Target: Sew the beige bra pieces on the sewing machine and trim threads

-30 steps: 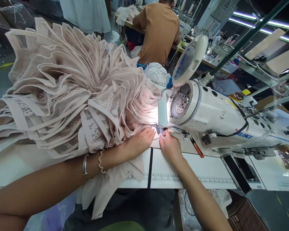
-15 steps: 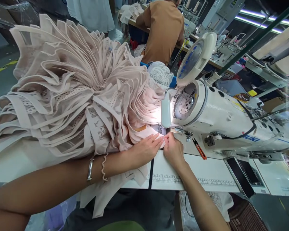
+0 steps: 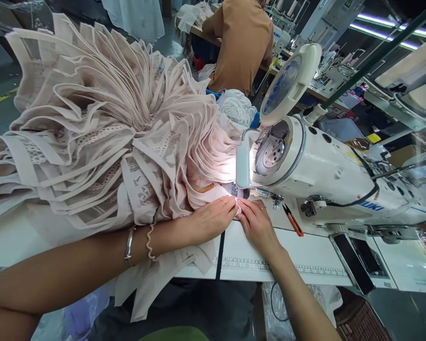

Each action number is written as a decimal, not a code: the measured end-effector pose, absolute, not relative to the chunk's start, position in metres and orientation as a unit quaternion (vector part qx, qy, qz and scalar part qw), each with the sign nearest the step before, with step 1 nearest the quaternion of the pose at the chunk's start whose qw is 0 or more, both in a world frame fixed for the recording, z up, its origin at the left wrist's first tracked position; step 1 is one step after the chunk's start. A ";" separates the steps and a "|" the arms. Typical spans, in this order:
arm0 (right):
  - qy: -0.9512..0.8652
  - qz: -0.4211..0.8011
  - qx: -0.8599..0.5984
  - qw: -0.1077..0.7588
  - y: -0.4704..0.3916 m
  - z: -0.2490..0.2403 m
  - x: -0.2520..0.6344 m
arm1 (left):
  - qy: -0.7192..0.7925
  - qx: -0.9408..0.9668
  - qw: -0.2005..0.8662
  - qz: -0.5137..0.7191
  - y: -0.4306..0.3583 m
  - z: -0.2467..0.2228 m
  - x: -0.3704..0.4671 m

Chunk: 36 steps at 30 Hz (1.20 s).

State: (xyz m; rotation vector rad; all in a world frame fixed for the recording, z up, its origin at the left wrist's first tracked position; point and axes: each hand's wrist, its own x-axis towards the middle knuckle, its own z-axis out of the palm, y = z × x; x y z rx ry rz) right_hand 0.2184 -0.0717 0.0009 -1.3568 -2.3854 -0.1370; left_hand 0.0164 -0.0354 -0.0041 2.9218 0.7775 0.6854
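A large heap of pale pink fabric pieces with lace point(image 3: 128, 113) fans out over the left of the sewing table point(image 3: 248, 253). Its near edge runs to the needle area of a white sewing machine point(image 3: 315, 156). My left hand point(image 3: 213, 219) is closed on the pink fabric point(image 3: 218, 192) just in front of the needle area. Meeting it from the right, my right hand point(image 3: 257, 222) pinches the edge of the same cloth, its fingertips almost touching the left ones. The lamp head point(image 3: 243, 166) lights this spot; the needle itself is hidden.
Orange-handled thread snips point(image 3: 293, 220) lie right of my right hand. A phone point(image 3: 353, 263) rests at the table's front edge. Above the machine head stands a magnifier point(image 3: 289, 85). White lace point(image 3: 237, 106) is bundled behind, and a person in brown point(image 3: 241, 42) sits farther back.
My right hand has turned flatter, with its fingers reaching left across the fabric edge to meet my left fingertips. My left hand keeps its hold. The whole view has shifted slightly.
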 end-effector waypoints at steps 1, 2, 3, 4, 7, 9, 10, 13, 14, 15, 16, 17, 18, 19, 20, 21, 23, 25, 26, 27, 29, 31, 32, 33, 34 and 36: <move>-0.852 -0.063 -0.490 0.174 -0.071 0.002 0.215 | 0.267 0.937 0.028 0.222 -0.035 -0.002 0.015; -0.850 -0.080 -0.498 0.154 -0.071 0.004 0.213 | 0.285 0.932 0.027 0.223 -0.034 0.000 0.014; -0.845 -0.099 -0.508 0.136 -0.070 0.006 0.210 | 0.302 0.927 0.021 0.219 -0.034 0.003 0.013; -0.839 -0.119 -0.517 0.119 -0.069 0.007 0.208 | 0.313 0.926 0.010 0.212 -0.033 0.005 0.012; -0.832 -0.167 -0.523 0.083 -0.067 0.008 0.204 | 0.286 0.939 -0.019 0.191 -0.030 0.009 0.012; -0.839 -0.175 -0.510 0.074 -0.066 0.007 0.204 | 0.257 0.948 -0.029 0.187 -0.030 0.006 0.016; -0.844 -0.174 -0.502 0.074 -0.065 0.006 0.205 | 0.249 0.948 -0.036 0.193 -0.030 0.004 0.018; -0.848 -0.160 -0.499 0.078 -0.063 0.002 0.209 | 0.239 0.944 -0.055 0.218 -0.031 -0.007 0.025; -0.845 -0.155 -0.505 0.077 -0.062 0.001 0.211 | 0.238 0.943 -0.060 0.225 -0.032 -0.009 0.026; -0.841 -0.150 -0.514 0.075 -0.061 0.000 0.212 | 0.236 0.942 -0.063 0.228 -0.032 -0.012 0.027; -0.836 -0.143 -0.525 0.072 -0.061 -0.001 0.213 | 0.234 0.943 -0.066 0.228 -0.031 -0.013 0.028; -0.830 -0.137 -0.536 0.069 -0.060 -0.002 0.213 | 0.232 0.944 -0.069 0.226 -0.031 -0.013 0.028; -0.825 -0.130 -0.546 0.066 -0.060 -0.003 0.213 | 0.229 0.945 -0.071 0.223 -0.030 -0.013 0.028; -0.821 -0.125 -0.554 0.064 -0.060 -0.004 0.213 | 0.226 0.946 -0.071 0.220 -0.030 -0.013 0.028; -0.818 -0.120 -0.560 0.063 -0.060 -0.004 0.213 | 0.225 0.947 -0.068 0.218 -0.029 -0.012 0.027; -0.815 -0.118 -0.564 0.063 -0.060 -0.004 0.213 | 0.225 0.948 -0.062 0.218 -0.028 -0.012 0.027; -0.812 -0.115 -0.569 0.062 -0.060 -0.005 0.213 | 0.222 0.949 -0.050 0.220 -0.028 -0.012 0.027; -0.811 -0.109 -0.572 0.061 -0.060 -0.005 0.214 | 0.228 0.947 -0.048 0.222 -0.028 -0.015 0.028; -0.810 -0.105 -0.574 0.060 -0.060 -0.005 0.214 | 0.233 0.945 -0.052 0.223 -0.028 -0.016 0.028; -0.808 -0.101 -0.577 0.059 -0.060 -0.005 0.214 | 0.236 0.944 -0.056 0.224 -0.028 -0.017 0.028; -0.803 -0.097 -0.585 0.055 -0.060 -0.006 0.214 | 0.241 0.941 -0.062 0.228 -0.028 -0.019 0.028; -0.797 -0.097 -0.593 0.053 -0.059 -0.007 0.214 | 0.240 0.940 -0.062 0.233 -0.027 -0.020 0.028; -0.795 -0.097 -0.596 0.052 -0.059 -0.007 0.213 | 0.240 0.940 -0.060 0.235 -0.027 -0.021 0.028; -0.793 -0.098 -0.599 0.051 -0.058 -0.007 0.212 | 0.240 0.940 -0.059 0.235 -0.027 -0.021 0.028; -0.792 -0.099 -0.601 0.051 -0.058 -0.007 0.212 | 0.240 0.940 -0.058 0.234 -0.026 -0.022 0.028; -0.789 -0.103 -0.603 0.049 -0.057 -0.006 0.211 | 0.240 0.941 -0.055 0.231 -0.024 -0.022 0.027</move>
